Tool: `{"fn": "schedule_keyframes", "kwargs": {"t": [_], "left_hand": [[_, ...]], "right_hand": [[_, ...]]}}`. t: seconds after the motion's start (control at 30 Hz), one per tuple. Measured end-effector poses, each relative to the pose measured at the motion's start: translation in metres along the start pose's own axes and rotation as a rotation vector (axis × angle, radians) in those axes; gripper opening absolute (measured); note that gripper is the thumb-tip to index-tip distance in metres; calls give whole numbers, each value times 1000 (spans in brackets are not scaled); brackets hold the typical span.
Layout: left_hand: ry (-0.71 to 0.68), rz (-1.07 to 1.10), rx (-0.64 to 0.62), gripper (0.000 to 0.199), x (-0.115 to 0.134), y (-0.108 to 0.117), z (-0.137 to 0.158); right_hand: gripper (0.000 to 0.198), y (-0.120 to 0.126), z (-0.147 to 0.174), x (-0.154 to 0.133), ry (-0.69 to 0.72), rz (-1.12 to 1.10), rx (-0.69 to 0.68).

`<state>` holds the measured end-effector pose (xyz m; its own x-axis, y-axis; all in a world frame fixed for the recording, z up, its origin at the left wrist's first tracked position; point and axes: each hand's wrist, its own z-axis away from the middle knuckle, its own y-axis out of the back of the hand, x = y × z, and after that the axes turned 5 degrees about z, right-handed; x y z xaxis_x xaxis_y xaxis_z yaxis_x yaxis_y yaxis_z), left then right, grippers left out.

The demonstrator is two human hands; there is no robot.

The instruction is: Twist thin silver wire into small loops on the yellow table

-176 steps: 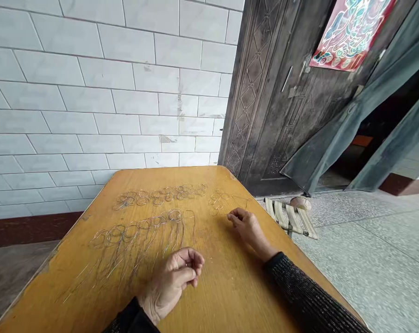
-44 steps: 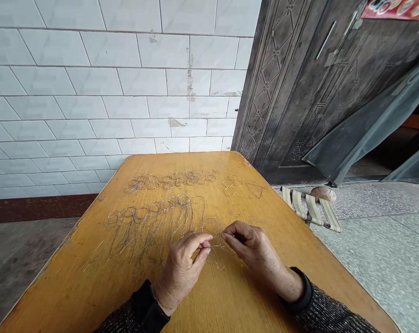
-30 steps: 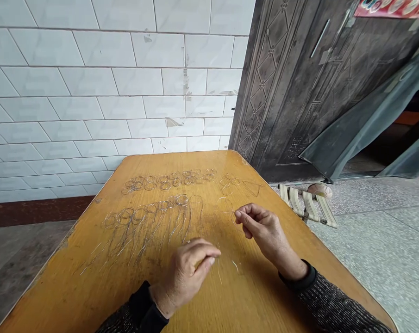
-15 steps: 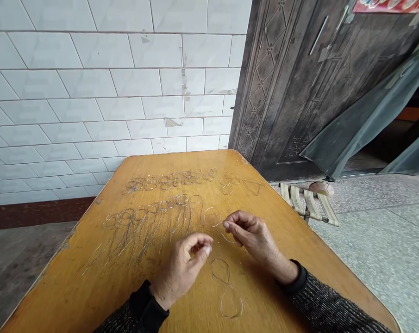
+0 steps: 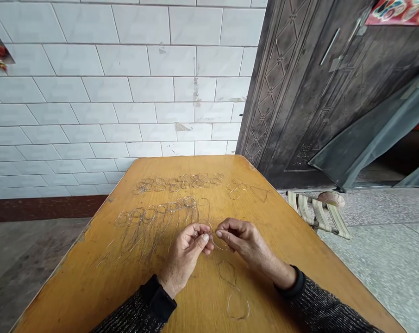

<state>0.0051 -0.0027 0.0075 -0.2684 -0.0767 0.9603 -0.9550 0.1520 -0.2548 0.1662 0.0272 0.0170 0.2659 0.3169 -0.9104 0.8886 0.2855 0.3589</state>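
My left hand and my right hand meet above the middle of the table, fingertips almost touching. Both pinch a thin piece of wire, part of which curves down between them; its full shape is hidden by the fingers. Just in front of my hands, a wire bent into a figure eight lies on the table. To the left are several looped wires with long loose tails, overlapping in a row. Farther back runs a row of wire loop shapes.
The wooden table reaches a white tiled wall. At its far right lie a looped wire piece and a triangular wire. A strapped stool stands on the floor to the right, near a dark door.
My left hand has come right and up to meet my right hand, and its fingers now grip the wire too. The whole view has shifted slightly, with the camera turned a little left.
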Motion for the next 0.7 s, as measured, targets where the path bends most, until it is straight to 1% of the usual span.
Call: {"fn": "schedule_keyframes", "kwargs": {"t": [0.13, 0.3, 0.4, 0.5, 0.7], "left_hand": [[-36, 5, 39, 21, 1, 1, -1], [-3, 56, 96, 20, 1, 2, -2], [15, 118, 115, 17, -1, 4, -3], [25, 147, 110, 15, -3, 5, -3], [48, 132, 72, 15, -2, 3, -1]], "right_hand": [[30, -4, -4, 2, -6, -17, 6], [32, -3, -2, 7, -23, -103, 122], [33, -1, -1, 6, -37, -129, 144], [34, 1, -1, 5, -46, -157, 170], [34, 12, -5, 9, -64, -225, 248]]}}
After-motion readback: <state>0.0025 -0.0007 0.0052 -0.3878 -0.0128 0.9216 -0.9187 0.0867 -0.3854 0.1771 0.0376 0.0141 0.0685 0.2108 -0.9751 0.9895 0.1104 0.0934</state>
